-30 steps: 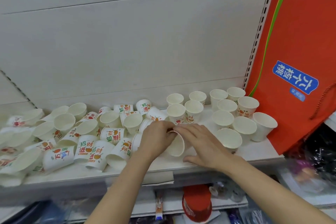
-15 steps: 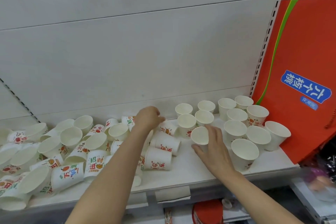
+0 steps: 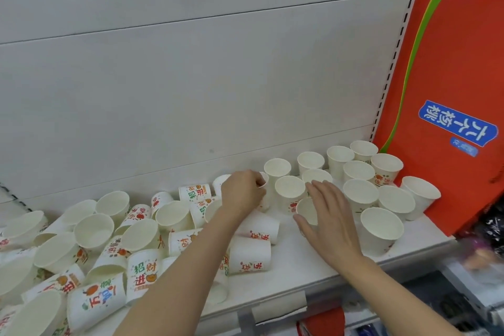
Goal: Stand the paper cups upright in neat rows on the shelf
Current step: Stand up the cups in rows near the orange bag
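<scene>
A white shelf (image 3: 289, 281) runs across the view, seen from above by a head-worn camera, with a pale panelled back wall (image 3: 191, 90) behind it.

On the left half lies a jumble of tipped paper cups (image 3: 94, 232), white with red, green and orange printed characters. Most lie on their sides, mouths facing different ways, overlapping or touching one another. Two more printed cups lie on their sides (image 3: 252, 255) near the middle of the shelf, just beside the person's left forearm.

The left hand (image 3: 241, 194) reaches in over the pile toward the back of the shelf. Its grip is closed, fingers curled round the rim of a small cup (image 3: 263, 184) that is mostly hidden behind the hand.

Just right of it, the right hand (image 3: 326, 222) has its fingers curved round the side of another cup (image 3: 305, 210), which is tilted with its mouth facing left and up; the thumb lies below the rim.

On the right stands a group of upright cups (image 3: 360, 195), mouths up, packed close in rough rows from the back wall to the front edge. One upright cup (image 3: 381, 226) stands at the front, near the right wrist.

At the far right an orange bag (image 3: 450, 76) with a green stripe and a blue label leans against the slotted shelf upright (image 3: 392, 68), touching the last cups.
</scene>
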A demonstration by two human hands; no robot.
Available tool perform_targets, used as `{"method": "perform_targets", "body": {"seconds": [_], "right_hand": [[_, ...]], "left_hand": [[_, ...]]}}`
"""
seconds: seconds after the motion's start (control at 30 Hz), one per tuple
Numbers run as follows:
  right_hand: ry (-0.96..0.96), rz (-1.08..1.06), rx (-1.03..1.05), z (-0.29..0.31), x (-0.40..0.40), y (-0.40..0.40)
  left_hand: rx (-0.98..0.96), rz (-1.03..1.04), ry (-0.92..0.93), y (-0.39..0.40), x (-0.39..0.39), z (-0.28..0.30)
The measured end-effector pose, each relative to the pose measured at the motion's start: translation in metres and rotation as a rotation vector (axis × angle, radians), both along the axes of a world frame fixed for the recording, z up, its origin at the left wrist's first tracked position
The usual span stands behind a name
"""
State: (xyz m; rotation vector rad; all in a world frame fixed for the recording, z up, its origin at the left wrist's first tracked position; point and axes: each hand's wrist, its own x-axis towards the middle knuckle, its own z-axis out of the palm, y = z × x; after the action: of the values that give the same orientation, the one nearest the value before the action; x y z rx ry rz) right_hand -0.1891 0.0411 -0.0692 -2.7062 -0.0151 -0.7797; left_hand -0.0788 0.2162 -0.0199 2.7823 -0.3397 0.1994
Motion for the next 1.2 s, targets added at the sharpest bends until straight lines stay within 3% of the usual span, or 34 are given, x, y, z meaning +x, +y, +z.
{"method": "perform_targets", "body": {"seconds": [0.17, 0.27, 0.37, 0.43, 0.5, 0.6, 0.73, 0.87, 1.03, 1.2], "right_hand": [[0.133, 0.018, -0.076, 0.002, 0.012, -0.003], [0.153, 0.041, -0.133, 0.001, 0.013, -0.003], [0.094, 0.045, -0.124, 0.001, 0.013, -0.001], [0.029, 0.084, -0.123, 0.004, 0.014, 0.005], [-0.032, 0.128, -0.103, 0.01, 0.018, 0.015], [-0.073, 0.207, -0.064, 0.021, 0.025, 0.035], [0.058, 0.34, -0.119, 0.024, 0.029, 0.057], [0.217, 0.406, -0.144, 0.019, 0.029, 0.063], [0.388, 0.324, -0.158, 0.021, 0.029, 0.074], [0.468, 0.227, -0.119, 0.018, 0.032, 0.083]], "left_hand": [[0.18, -0.207, -0.088, 0.003, -0.003, -0.017], [-0.018, -0.26, 0.046, 0.014, -0.002, -0.01], [-0.137, -0.076, -0.1, 0.038, 0.015, 0.003], [-0.002, 0.059, -0.137, 0.057, 0.033, 0.007], [0.194, 0.086, -0.009, 0.066, 0.046, 0.005], [0.3, 0.045, 0.152, 0.063, 0.05, -0.003], [0.188, 0.065, 0.227, 0.061, 0.055, -0.01], [0.014, 0.052, 0.168, 0.068, 0.054, 0.0], [-0.077, 0.01, 0.076, 0.067, 0.038, 0.001], [-0.113, -0.055, 0.095, 0.074, 0.026, -0.006]]}}
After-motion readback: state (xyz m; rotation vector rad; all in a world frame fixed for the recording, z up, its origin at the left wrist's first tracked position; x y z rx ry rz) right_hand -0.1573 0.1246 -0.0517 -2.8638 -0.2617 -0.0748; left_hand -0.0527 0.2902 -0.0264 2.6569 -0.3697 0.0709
